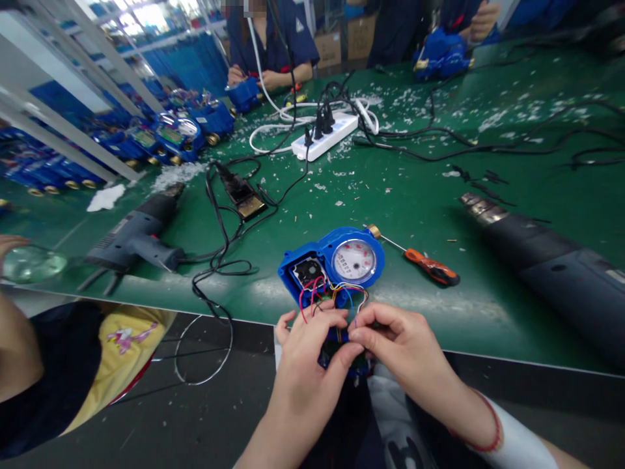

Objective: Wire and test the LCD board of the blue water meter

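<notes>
A blue water meter [326, 241] lies on the table by the front edge, its round white dial [354, 260] facing up. Thin red, white, yellow and blue wires [349, 286] run from its open compartment [308, 268] towards my hands. My left hand [312, 352] is curled around a dark, blue-edged part [360, 369], perhaps a circuit board in a cover; it is mostly hidden. Close beside it, my right hand [390, 332] pinches the end of a thin wire between thumb and forefinger. An orange-handled screwdriver [430, 266] lies right of the meter, its tip near the brass fitting.
Heat guns lie at left [134, 238] and right [541, 251]. A soldering iron stand [247, 195] and white power strip [326, 135] sit among tangled cables. More blue meters [180, 133] line the back left. Co-workers sit across the table [271, 39] and at left [49, 365].
</notes>
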The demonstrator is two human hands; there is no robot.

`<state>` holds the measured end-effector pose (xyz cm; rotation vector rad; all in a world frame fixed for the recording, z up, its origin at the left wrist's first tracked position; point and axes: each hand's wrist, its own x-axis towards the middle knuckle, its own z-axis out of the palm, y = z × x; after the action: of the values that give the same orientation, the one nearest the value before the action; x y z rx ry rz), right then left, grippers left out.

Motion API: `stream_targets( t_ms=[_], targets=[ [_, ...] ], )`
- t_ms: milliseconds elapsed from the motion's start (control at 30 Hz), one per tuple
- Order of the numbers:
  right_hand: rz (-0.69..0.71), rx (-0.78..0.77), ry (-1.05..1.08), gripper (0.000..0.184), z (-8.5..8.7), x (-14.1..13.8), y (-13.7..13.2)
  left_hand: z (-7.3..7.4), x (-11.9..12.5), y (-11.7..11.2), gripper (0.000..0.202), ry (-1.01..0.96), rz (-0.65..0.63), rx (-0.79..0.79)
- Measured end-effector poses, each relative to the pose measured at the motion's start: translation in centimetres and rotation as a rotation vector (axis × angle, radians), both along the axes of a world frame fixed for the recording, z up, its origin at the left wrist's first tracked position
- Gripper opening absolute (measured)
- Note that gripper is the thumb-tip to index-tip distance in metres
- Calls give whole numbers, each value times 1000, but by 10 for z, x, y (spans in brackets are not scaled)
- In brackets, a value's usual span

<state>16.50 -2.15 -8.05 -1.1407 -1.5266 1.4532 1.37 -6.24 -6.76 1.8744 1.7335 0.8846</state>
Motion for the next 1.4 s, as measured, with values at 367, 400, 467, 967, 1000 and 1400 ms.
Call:
stream_targets(
  t_ms=[367, 400, 467, 967, 1000, 1400],
  targets=[
    [-130, 612, -234, 17, 7, 4, 8, 3, 16, 8, 8, -34, 49, -43],
    [-140, 639, -251, 17, 8, 5, 9, 4, 17, 9, 10, -39, 40, -39],
    [-181, 668, -292, 19, 10, 9, 12, 6, 17, 11, 13, -58, 19, -38],
    [-45, 707, -144, 10, 9, 11, 8, 6, 11, 12, 12, -213, -18, -100],
    [-40, 703, -137, 10, 9, 9, 8, 5, 11, 12, 11, -215, -19, -96],
    [-158, 592, -148, 12, 18, 17, 18, 3, 10, 11, 15, -177, -43, -100]
  ],
)
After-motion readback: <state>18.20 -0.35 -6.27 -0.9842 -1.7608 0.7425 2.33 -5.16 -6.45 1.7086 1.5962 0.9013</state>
